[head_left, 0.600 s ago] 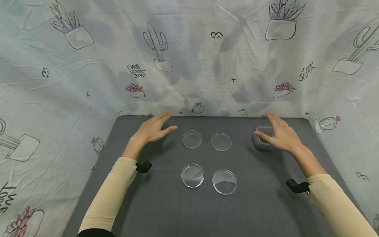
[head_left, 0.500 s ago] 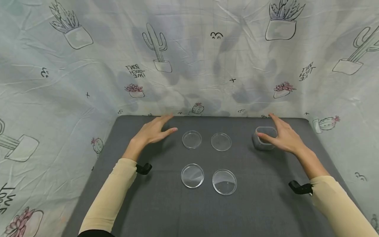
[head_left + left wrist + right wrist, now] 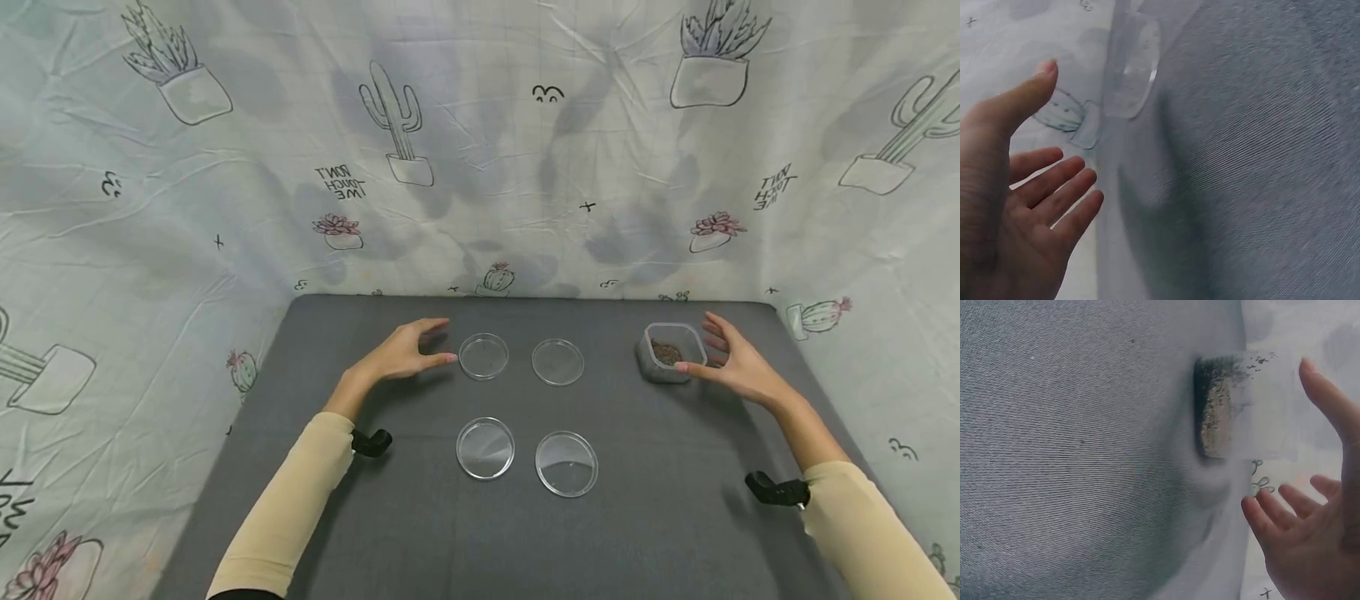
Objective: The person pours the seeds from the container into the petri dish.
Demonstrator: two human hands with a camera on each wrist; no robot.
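A pale cloth printed with potted cacti [image 3: 480,125] rises behind the clear tub [image 3: 649,363] and on either side of it. Under the tub spreads my grey worktop [image 3: 457,542]. My cream left sleeve [image 3: 288,508] reaches in well to the tub's left, my right sleeve [image 3: 862,525] from its near right. My right hand [image 3: 738,362] is just to the right of the tub, fingers loosely bent and unclenched, the thumb out in front of the tub's near side; I can't tell whether it touches. My left hand [image 3: 401,350], far to the tub's left, is just as relaxed, its thumb tip just beside the far left dish [image 3: 483,357]. That dish and the far right dish [image 3: 558,362] lie left of the tub; the near left dish [image 3: 485,448] and near right dish [image 3: 566,464] lie left of it too, closer to me. Inside the tub sit brownish grains [image 3: 665,353].
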